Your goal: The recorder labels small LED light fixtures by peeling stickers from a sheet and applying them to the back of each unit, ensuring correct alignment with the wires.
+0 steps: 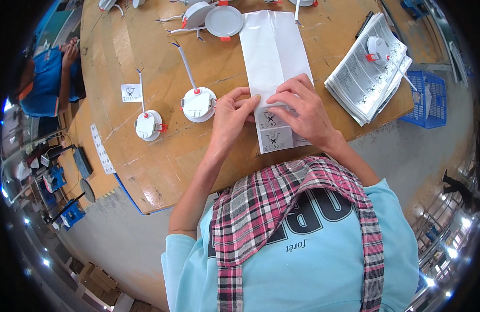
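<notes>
A long white sheet of labels lies on the table in front of me, with printed labels left at its near end. My left hand is closed on its left edge, thumb on top. Over the middle of the sheet, my right hand is bent with thumb and fingertips drawn together; whether a label is between them is too small to tell. Just left of my left hand is a round white downlight, back side up, its cable pointing away. A smaller downlight sits farther left, near a loose square label.
Several more downlights are grouped at the far side. On the right, a stack of printed sheets carries another downlight. A blue plastic basket stands beyond the right table edge. A person in blue is at the left.
</notes>
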A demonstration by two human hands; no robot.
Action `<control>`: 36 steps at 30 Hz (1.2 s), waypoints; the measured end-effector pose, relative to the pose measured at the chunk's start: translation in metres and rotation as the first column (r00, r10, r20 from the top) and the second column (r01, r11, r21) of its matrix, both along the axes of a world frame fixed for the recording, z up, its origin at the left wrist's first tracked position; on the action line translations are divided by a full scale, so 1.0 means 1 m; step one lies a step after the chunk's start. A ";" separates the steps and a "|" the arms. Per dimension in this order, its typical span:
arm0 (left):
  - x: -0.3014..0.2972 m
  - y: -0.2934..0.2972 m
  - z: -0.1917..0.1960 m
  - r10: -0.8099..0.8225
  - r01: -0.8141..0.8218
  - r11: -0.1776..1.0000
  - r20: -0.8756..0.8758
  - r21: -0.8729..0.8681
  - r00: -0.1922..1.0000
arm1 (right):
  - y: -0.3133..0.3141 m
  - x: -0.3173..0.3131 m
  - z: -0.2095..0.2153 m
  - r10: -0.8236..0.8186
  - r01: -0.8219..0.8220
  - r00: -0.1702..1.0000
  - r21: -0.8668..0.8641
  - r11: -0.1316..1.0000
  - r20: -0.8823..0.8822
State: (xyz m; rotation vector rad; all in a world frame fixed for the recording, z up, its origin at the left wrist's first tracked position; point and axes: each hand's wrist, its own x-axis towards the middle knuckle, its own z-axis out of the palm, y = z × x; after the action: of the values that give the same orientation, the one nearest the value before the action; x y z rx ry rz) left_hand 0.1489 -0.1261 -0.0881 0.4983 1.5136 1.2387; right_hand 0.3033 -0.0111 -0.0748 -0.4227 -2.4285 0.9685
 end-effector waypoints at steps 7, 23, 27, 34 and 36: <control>0.006 0.005 0.007 0.054 -0.050 0.998 0.127 -0.037 0.990 | 0.004 0.000 0.007 0.023 -0.033 0.997 0.146 0.989 0.069; 0.019 0.015 0.004 0.164 -0.164 0.986 0.171 -0.013 0.972 | 0.010 0.002 0.013 -0.012 -0.054 0.979 0.314 0.948 0.204; 0.020 0.017 0.004 0.165 -0.166 0.986 0.209 -0.014 0.964 | 0.013 0.003 0.014 0.016 -0.079 0.981 0.325 0.942 0.192; 0.014 0.016 -0.001 0.088 -0.086 0.996 -0.120 0.023 0.989 | 0.025 0.009 0.016 0.185 -0.185 0.983 0.240 0.953 0.023; 0.017 0.015 0.000 0.077 -0.081 0.997 -0.286 -0.002 0.955 | 0.029 0.014 0.028 0.155 -0.169 0.983 -0.148 0.974 -0.101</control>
State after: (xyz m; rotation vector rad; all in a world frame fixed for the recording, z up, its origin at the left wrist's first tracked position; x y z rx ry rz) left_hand 0.1661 -0.1108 -0.0877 0.6342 1.7990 1.2564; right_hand 0.3173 0.0179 -0.0468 -0.2310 -2.3441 1.2266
